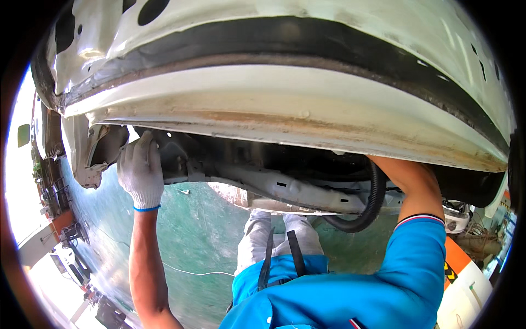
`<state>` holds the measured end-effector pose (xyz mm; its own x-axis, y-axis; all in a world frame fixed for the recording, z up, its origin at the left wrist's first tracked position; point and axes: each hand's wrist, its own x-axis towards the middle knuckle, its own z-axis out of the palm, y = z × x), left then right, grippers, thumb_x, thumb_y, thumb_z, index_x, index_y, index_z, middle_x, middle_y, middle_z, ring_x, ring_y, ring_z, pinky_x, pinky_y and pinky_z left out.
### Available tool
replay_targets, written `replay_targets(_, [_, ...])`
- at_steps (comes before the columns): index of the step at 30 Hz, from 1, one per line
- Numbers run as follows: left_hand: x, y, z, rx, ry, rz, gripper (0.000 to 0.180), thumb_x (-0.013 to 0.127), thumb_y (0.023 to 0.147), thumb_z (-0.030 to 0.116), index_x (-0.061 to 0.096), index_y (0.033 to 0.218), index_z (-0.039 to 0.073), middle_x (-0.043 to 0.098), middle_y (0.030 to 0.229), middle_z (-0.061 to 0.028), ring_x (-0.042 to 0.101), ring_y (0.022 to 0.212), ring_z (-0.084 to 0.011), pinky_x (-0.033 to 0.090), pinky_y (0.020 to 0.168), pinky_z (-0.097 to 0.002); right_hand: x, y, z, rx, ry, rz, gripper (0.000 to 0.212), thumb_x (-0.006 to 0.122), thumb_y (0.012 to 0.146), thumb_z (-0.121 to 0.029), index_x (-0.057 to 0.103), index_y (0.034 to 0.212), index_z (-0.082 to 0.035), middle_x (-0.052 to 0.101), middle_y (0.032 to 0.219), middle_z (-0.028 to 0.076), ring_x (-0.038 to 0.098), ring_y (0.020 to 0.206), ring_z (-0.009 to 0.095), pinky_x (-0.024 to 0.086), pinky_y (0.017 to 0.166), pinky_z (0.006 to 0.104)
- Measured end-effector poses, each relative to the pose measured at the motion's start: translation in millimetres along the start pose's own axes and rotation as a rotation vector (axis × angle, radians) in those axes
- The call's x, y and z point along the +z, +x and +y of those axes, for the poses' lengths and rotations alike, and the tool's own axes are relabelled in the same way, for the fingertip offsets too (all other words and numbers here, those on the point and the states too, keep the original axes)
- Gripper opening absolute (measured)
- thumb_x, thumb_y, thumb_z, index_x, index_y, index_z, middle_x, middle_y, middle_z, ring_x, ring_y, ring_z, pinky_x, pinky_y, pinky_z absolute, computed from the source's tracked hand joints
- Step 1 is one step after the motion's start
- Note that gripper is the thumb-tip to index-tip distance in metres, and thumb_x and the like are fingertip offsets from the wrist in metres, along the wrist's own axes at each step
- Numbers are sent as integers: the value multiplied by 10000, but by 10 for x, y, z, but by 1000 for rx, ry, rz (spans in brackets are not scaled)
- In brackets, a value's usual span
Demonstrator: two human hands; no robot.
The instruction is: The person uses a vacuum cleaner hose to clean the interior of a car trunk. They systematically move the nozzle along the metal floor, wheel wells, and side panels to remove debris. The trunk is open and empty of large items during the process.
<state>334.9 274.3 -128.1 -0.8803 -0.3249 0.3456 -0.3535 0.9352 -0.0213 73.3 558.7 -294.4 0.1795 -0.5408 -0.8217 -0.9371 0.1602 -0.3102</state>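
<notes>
A white car body panel point(263, 90) with a dirty lower lip spans the view in front of me. At its left end my left hand point(140, 167), in a white knit glove with a blue cuff edge, is closed on the metal edge below the lip. Its fingertips are partly hidden there. My right forearm point(412, 183) reaches up beneath the panel, which hides my right hand. Just left of that forearm a black corrugated hose point(377, 192) curves down from the dark cavity. A pale metal beam point(279, 185) with slots runs below the opening.
A dark band point(274, 41) crosses the panel higher up. The floor point(203, 230) is green, with a thin pale cord point(197, 272) on it. An orange and white object point(460, 274) stands at the lower right. Equipment point(74, 236) lies along the left side.
</notes>
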Motion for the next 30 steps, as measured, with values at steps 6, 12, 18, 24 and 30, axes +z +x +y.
replay_targets(6, [8,-23,-9,-11,40,-7,180,731,962,141,776,1126,81,751,1044,-136,701,964,-381,548,860,-496,205,-155,111,44,39,24,1209,889,581,-109,445,1693,-277,686,1461,176,660,1333,382,557,1050,468])
replay_targets(12, [132,-48,-96,8,28,-11,236,742,915,136,750,1133,44,736,1082,-192,685,1017,-450,544,894,-532,334,-257,129,73,92,51,1188,885,592,-113,452,1687,-276,696,1438,176,670,1311,383,564,1033,471])
replay_targets(18, [129,-72,-129,-39,62,-72,271,735,910,161,747,1146,26,737,1106,-211,687,1037,-452,541,904,-539,421,-303,167,65,110,54,1168,880,602,-118,460,1681,-275,706,1415,176,680,1289,385,570,1017,474])
replay_targets(24, [126,-84,-132,-6,63,-23,264,727,921,180,753,1140,34,741,1105,-209,688,1032,-452,544,903,-539,572,-463,255,75,116,53,1148,876,612,-122,468,1675,-274,716,1392,176,690,1267,387,577,1001,477])
replay_targets(30, [142,-77,-118,-57,83,-44,240,738,917,202,763,1085,33,745,1081,-199,693,1011,-449,546,886,-537,492,-336,153,76,114,71,1128,871,623,-127,475,1669,-273,726,1369,176,700,1245,389,583,984,480])
